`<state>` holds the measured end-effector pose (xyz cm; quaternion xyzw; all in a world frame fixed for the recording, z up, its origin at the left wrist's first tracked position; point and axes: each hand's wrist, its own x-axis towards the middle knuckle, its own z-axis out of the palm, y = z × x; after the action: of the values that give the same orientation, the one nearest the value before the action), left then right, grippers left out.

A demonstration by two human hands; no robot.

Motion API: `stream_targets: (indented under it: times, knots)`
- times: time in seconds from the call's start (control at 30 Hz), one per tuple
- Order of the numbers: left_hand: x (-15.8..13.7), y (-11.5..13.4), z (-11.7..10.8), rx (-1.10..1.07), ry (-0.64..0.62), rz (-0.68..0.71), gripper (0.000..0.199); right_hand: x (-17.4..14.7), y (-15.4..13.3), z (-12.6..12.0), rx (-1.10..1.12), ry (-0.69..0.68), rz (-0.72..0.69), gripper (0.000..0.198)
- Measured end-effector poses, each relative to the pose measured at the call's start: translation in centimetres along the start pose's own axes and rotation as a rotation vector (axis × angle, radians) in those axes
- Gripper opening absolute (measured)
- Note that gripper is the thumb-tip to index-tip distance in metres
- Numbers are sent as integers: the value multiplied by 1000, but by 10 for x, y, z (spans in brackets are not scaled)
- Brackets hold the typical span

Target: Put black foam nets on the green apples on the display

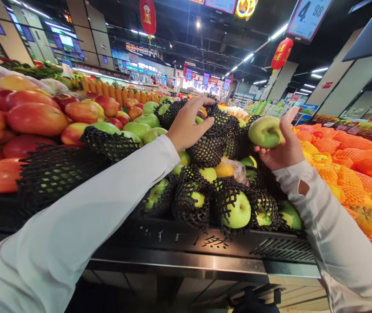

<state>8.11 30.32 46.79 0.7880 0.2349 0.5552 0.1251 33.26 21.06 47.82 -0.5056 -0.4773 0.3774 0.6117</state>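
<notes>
A bare green apple (264, 131) is held up in my right hand (287, 145), fingers wrapped round its side and underside. My left hand (190, 119) reaches over the pile, thumb and fingers spread apart against black foam-netted apples (207, 150); what lies under the palm is hidden. Below both hands, more green apples (238, 211) sit in black foam nets along the front of the display. A yellowish fruit (224, 168) with crumpled clear plastic lies among them. To the left of my left hand are bare green apples (138, 129).
Red-yellow apples (39, 113) are heaped on the left, beside a large black net (58, 174). Orange fruit in foam nets (352, 161) fills the right side. A dark metal shelf edge (179, 243) runs along the front. A price sign (308, 17) hangs overhead.
</notes>
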Motion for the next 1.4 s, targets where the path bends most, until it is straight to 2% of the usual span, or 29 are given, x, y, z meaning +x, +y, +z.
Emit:
stream_targets:
  times: [0.1, 0.3, 0.4, 0.53, 0.57, 0.67, 0.77, 0.83, 0.97, 1.07, 1.2, 1.27, 1.4]
  knots:
    - [1, -2, 0, 15, 16, 1, 35, -2, 6, 10, -106, 6, -54, 69]
    - [3, -7, 0, 50, 86, -25, 38, -7, 6, 7, -412, -95, -109, 72]
    - [4, -7, 0, 70, 82, -60, 37, -11, 5, 9, -568, -150, -56, 73]
    - [4, -9, 0, 144, 69, -127, 15, -12, 9, 13, -750, -184, 42, 79]
    - [4, -10, 1, 178, 63, -155, 14, -12, 10, 12, -783, -200, 52, 81]
    - [2, -12, 2, 295, 11, -267, 32, -11, 12, 11, -831, -295, 78, 83]
    - [1, -11, 2, 360, -102, -346, 33, -11, 11, 7, -828, -345, 65, 81]
    - [0, -9, 1, 366, -134, -319, 24, -9, 10, 5, -847, -341, 29, 79]
    - [1, -9, 0, 375, -60, -217, 11, -5, 10, 0, -835, -366, 16, 77]
    - [0, -13, 3, 362, -27, -181, 18, -5, 9, 0, -794, -470, -16, 74]
    - [-3, -18, 7, 349, -95, -133, 30, -9, 5, 3, -764, -684, -235, 57]
    - [-3, -18, 6, 363, -114, -85, 28, -10, 3, 3, -779, -816, -341, 46]
    - [0, -16, 0, 352, -62, 21, 16, -11, 0, 0, -825, -1040, -423, 39]
